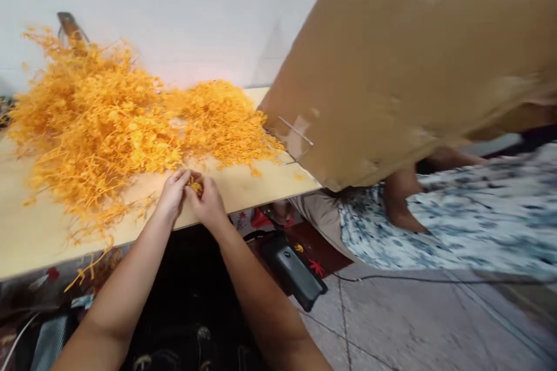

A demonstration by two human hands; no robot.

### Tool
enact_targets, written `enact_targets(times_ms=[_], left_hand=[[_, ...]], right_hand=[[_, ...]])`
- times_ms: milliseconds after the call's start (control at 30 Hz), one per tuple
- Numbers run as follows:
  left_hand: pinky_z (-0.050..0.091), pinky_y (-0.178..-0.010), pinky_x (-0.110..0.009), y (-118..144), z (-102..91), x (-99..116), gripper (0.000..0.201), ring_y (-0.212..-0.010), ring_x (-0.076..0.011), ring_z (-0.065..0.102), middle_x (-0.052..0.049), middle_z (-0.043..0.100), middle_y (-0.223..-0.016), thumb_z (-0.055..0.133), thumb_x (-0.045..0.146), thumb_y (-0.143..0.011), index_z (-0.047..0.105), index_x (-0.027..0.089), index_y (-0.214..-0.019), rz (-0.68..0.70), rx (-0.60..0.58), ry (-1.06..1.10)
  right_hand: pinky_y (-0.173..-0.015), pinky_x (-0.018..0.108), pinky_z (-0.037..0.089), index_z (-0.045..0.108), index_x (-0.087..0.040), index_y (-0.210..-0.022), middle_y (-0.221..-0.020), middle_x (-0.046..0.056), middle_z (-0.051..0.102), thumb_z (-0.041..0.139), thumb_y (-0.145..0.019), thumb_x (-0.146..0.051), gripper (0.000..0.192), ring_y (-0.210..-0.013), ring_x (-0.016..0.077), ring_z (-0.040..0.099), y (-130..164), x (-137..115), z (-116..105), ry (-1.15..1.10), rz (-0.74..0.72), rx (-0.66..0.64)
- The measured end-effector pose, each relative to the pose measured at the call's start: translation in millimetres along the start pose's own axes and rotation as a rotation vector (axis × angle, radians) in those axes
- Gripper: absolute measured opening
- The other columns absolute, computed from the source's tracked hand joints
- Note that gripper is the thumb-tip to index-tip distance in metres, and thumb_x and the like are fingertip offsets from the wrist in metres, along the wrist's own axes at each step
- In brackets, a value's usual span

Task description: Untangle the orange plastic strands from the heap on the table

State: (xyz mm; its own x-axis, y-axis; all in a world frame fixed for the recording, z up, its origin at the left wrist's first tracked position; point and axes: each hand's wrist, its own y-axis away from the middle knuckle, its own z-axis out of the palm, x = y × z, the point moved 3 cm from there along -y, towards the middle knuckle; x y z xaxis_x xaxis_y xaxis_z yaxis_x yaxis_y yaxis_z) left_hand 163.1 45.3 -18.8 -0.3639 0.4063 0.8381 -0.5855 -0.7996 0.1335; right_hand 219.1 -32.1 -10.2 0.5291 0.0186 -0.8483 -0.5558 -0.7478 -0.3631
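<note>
My left hand (173, 192) and my right hand (208, 202) meet at the front edge of a pale wooden table (35, 232). Between their fingertips they pinch a small orange sprig (195, 186). A big heap of orange artificial flower sprigs (100, 122) covers the table's back and left, just beyond my hands. A few loose sprigs hang over the front edge at the left.
A large brown cardboard box (391, 69) is held tilted over the table's right end by another person in a blue-and-white patterned garment (456, 214). A black foot pedal (296, 272) lies on the tiled floor under the table. White wall behind.
</note>
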Motion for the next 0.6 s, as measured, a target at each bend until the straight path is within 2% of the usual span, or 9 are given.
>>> enact_targets(times_ms=[133,233,333,467,600], left_hand=[[0.045,-0.06,-0.017,-5,-2.1,6,0.013,-0.058,-0.0057,0.055,0.002,0.061,-0.065,0.067,0.02,-0.063,0.056,0.015,-0.068,0.027,0.068,0.036],[0.047,-0.06,-0.017,-9,-3.2,11,0.014,-0.061,-0.0064,0.058,0.002,0.061,-0.066,0.064,0.019,-0.068,0.052,0.015,-0.066,0.056,0.125,0.033],[0.049,-0.061,-0.016,-12,-3.6,15,0.01,-0.062,-0.0068,0.059,0.002,0.06,-0.063,0.061,0.017,-0.072,0.051,0.015,-0.068,0.019,0.16,0.023],[0.049,-0.054,-0.013,-13,-2.7,20,0.011,-0.054,-0.0055,0.056,0.004,0.05,-0.051,0.054,0.009,-0.074,0.053,0.015,-0.065,-0.036,0.212,0.022],[0.043,-0.042,-0.01,-15,-2.4,20,0.02,-0.041,-0.0026,0.044,0.005,0.044,-0.046,0.045,0.002,-0.075,0.052,0.015,-0.061,-0.056,0.276,0.046]], right_hand=[[-0.083,0.032,0.044,0.053,-0.017,-0.1,-0.106,0.01,0.059,0.048,-0.081,-0.036,0.028,-0.097,0.0183,0.054,-8,-7,3,0.152,-0.007,-0.084],[-0.076,0.03,0.044,0.055,-0.018,-0.099,-0.098,0.009,0.063,0.04,-0.085,-0.04,0.03,-0.087,0.0181,0.058,-16,-11,4,0.298,0.016,-0.159],[-0.067,0.029,0.042,0.057,-0.019,-0.089,-0.087,0.008,0.066,0.038,-0.085,-0.043,0.031,-0.076,0.018,0.059,-21,-13,2,0.398,0.0,-0.213],[-0.063,0.026,0.041,0.058,-0.02,-0.085,-0.083,0.004,0.067,0.039,-0.085,-0.04,0.028,-0.073,0.0159,0.06,-21,-13,0,0.409,-0.084,-0.218],[-0.064,0.026,0.042,0.057,-0.021,-0.087,-0.086,0.003,0.068,0.036,-0.086,-0.037,0.027,-0.074,0.0157,0.061,-19,-9,0,0.36,-0.175,-0.24]])
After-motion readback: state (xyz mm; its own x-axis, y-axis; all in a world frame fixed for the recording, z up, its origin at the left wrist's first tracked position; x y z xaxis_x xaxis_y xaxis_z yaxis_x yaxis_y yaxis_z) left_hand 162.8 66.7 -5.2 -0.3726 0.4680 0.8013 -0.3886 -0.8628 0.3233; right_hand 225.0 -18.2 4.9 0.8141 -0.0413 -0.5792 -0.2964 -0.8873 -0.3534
